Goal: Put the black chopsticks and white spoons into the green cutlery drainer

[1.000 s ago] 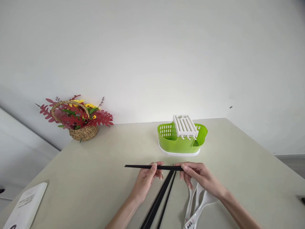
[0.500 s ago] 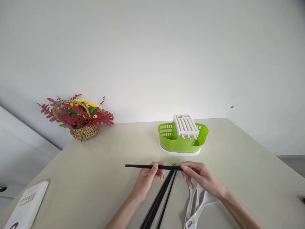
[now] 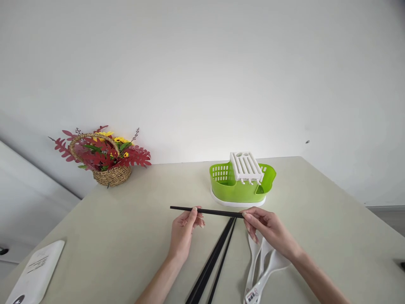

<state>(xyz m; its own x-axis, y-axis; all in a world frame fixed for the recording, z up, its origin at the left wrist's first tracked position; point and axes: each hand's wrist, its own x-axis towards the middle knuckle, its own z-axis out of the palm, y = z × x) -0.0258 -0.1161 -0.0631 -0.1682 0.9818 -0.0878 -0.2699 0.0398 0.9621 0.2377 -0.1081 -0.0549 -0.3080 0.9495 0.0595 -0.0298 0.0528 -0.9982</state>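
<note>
Black chopsticks (image 3: 218, 212) are held level above the table, pressed together so closely that I cannot tell how many there are. My left hand (image 3: 185, 230) pinches them toward their thin left end. At the thick right end, the thumb and fingers of my right hand (image 3: 268, 230) grip them. Below, between my wrists, more black chopsticks (image 3: 210, 266) lie slanted on the table, one a little apart from the others. Several white spoons (image 3: 268, 270) rest partly under my right hand, their handles toward me and one bearing a label.
A green caddy (image 3: 237, 192) with a white slotted top (image 3: 247, 166) and hooks stands beyond my hands. At the back left sits a wicker basket (image 3: 112, 176) of red and yellow flowers. A white flat object (image 3: 38, 270) lies at the table's left edge.
The held chopsticks have risen slightly, away from me. My left hand has slid left along them toward the thin end, while my right hand keeps its grip on the thick end.
</note>
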